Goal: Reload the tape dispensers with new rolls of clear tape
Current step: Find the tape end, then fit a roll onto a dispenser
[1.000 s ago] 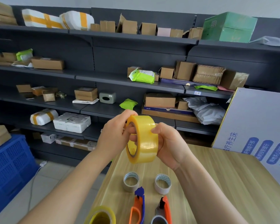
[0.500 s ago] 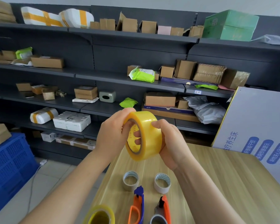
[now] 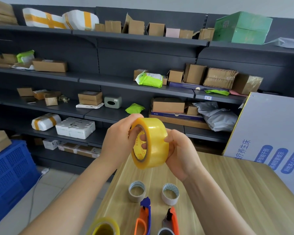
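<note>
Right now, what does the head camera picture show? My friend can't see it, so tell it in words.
Two bare hands, left hand and right hand, hold a full roll of clear tape above a wooden table. On the table lie two empty cores, two orange dispensers and another tape roll.

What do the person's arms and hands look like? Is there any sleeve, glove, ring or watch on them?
Both forearms are bare as far as the picture shows; no sleeve edge is in view. The left hand and the right hand wear no gloves. No ring, watch or bracelet is visible on the fingers or wrists. The nails look short and unpainted.
</note>
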{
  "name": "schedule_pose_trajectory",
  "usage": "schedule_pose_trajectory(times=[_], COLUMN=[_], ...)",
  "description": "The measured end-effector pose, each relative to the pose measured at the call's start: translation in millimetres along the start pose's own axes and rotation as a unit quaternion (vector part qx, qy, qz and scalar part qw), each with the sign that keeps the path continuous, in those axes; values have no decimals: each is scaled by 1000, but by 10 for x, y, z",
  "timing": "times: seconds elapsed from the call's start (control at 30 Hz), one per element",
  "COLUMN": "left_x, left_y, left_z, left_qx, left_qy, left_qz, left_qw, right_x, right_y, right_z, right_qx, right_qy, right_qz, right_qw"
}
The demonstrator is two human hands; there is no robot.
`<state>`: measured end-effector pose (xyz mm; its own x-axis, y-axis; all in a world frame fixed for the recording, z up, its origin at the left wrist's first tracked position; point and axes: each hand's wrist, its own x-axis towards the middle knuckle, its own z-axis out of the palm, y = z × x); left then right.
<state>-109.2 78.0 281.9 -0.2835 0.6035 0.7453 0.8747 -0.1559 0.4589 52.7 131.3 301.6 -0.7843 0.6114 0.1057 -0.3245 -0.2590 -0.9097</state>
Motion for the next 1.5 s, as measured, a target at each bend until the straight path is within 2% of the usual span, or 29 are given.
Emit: schedule_pose_trajectory(times=[0.1,0.27,0.73,0.93,1.33,1.4,1.5], left_x=[7,25,93,96,116,108,95], left_y=[-1,25,26,77,79,64,94], left_z=[6,14,8,1,-9,4,-26], left_qx=[2,29,60,63,60,45,-62], left_qy=[-7,-10,-41,-38,-65,-85,-112], left_qz=[-7,-3,-18,-4,-20,-29,6], left_qw=[1000,1000,997,997,996,995,992], right_x=[0,18,26,60,39,36,46], right_y=[-10,-53,-27,-30,-23,-25,-25], right_z=[8,3,8,-15,-1,-15,-31], right_qx=[6,-13,80,54,97,94,84], right_qy=[5,65,44,97,56,48,66], right_qz=[8,42,47,60,51,51,57], right_qw=[1000,997,995,992,992,993,993])
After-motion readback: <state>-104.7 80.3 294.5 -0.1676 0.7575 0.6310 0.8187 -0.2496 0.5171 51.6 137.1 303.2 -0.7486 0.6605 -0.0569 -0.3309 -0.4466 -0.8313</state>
